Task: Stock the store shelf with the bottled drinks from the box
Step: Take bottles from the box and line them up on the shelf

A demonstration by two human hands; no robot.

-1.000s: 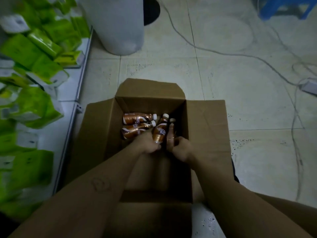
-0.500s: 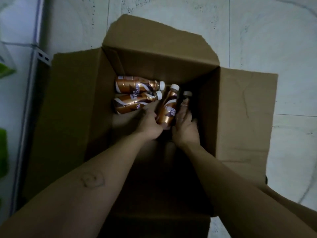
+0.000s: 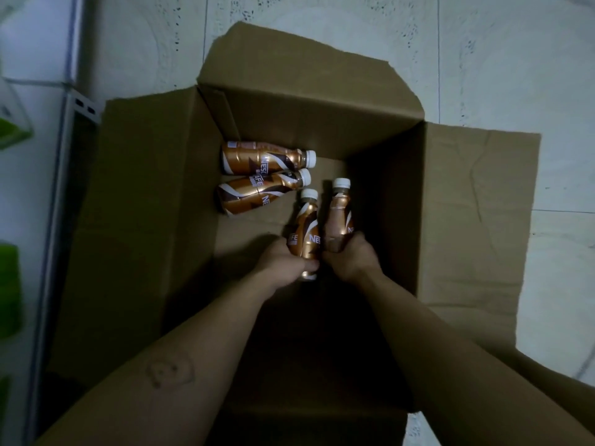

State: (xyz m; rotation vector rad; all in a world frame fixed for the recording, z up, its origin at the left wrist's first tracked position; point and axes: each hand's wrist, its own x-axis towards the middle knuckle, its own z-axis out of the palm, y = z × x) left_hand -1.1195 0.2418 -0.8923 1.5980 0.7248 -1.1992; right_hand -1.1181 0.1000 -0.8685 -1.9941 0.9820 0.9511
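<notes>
four bottles (image 3: 269,162) in box (image 3: 476,220), shelf (image 3: 42,201) left

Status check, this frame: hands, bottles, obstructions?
Left hand grips a copper-brown white-capped plastic bottle; right hand grips a second bottle. Two more bottles lie in the open brown cardboard box. Nothing blocking.

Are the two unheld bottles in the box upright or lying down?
Lying down. The far bottle and the second bottle rest on their sides on the box floor, white caps pointing right.

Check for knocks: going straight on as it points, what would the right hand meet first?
Likely the bottle in the left hand, just beside the right hand; depth unclear.
</notes>
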